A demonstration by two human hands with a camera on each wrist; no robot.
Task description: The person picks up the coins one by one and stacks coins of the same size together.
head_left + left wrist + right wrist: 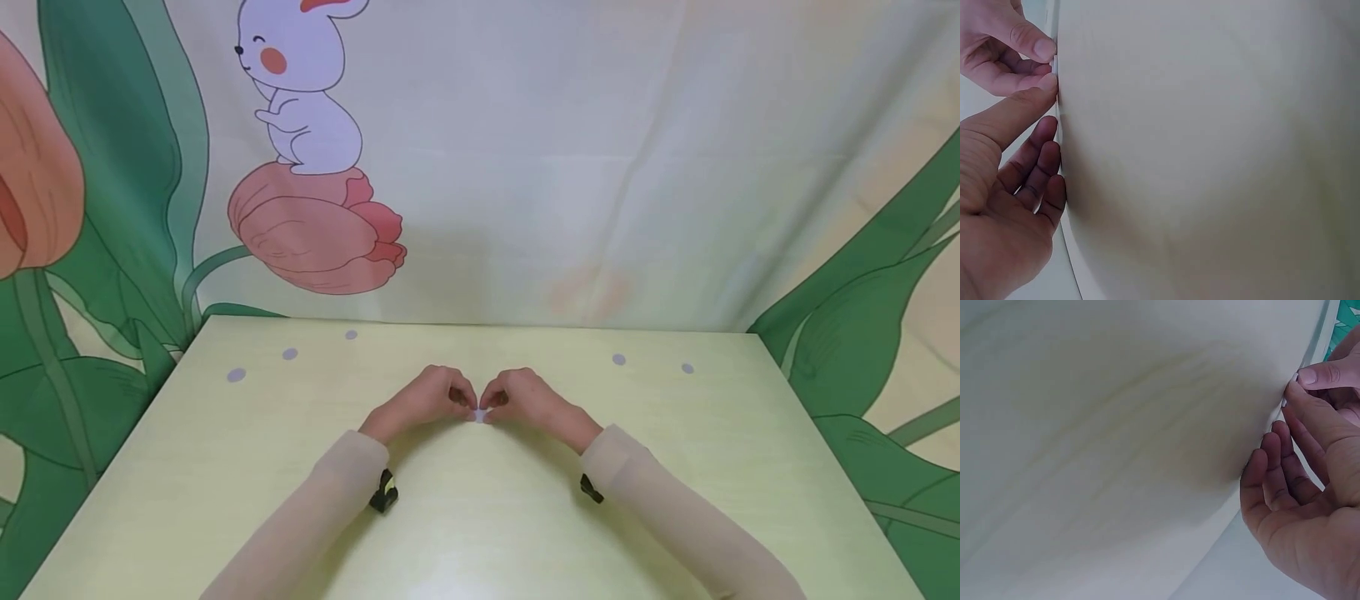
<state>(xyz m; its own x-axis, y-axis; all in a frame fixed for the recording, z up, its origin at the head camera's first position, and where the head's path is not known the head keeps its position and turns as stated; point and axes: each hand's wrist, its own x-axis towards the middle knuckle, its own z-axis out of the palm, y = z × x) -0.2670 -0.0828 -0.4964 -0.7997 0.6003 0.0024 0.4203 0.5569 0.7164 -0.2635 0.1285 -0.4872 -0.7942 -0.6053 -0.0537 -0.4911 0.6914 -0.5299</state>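
**Two hands meet on a small white piece at mid-table**

Where the far-left part of the tabletop [225, 467] begins, three grey dots lie in a slanting row: one [236, 375] nearest the left edge, one [290, 354] beside it, one [351, 335] close to the far edge. Moving right, the left hand [423, 400] rests at the middle of the tabletop, thumb and forefinger pinching a small white piece [478, 415], other fingers loosely curled. Meeting it fingertip to fingertip, the right hand [525, 398] pinches the same piece from the other side. What the piece is cannot be told. Further right, two more grey dots [618, 359] [687, 367] lie near the far-right corner.
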